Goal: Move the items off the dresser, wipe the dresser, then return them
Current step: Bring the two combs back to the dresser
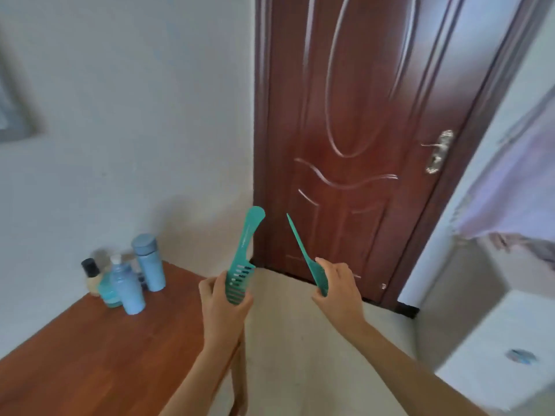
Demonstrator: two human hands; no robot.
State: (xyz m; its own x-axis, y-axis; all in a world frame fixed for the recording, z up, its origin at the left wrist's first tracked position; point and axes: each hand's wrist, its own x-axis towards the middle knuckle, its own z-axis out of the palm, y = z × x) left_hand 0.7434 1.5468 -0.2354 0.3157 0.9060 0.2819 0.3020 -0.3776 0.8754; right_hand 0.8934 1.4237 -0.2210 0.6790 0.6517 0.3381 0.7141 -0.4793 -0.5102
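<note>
My left hand (223, 307) grips a teal wide-tooth comb (244, 250) by its toothed end, handle pointing up. In my right hand (336, 291) is a teal tail comb (303, 253), pinched at the toothed end with its thin tail slanting up to the left. Both hands hover just past the right edge of the brown wooden dresser (99, 352). At the dresser's far corner stands a cluster of bottles: two pale blue ones (148, 262) (127, 288), a teal jar (106, 292) and a cream bottle with a black cap (92, 276).
A dark red door (357, 121) with a metal handle (437, 151) stands shut straight ahead. A white wall rises behind the dresser. On the right is a white bed or box (504, 325) with pale cloth above it. Beige floor lies between the dresser and the door.
</note>
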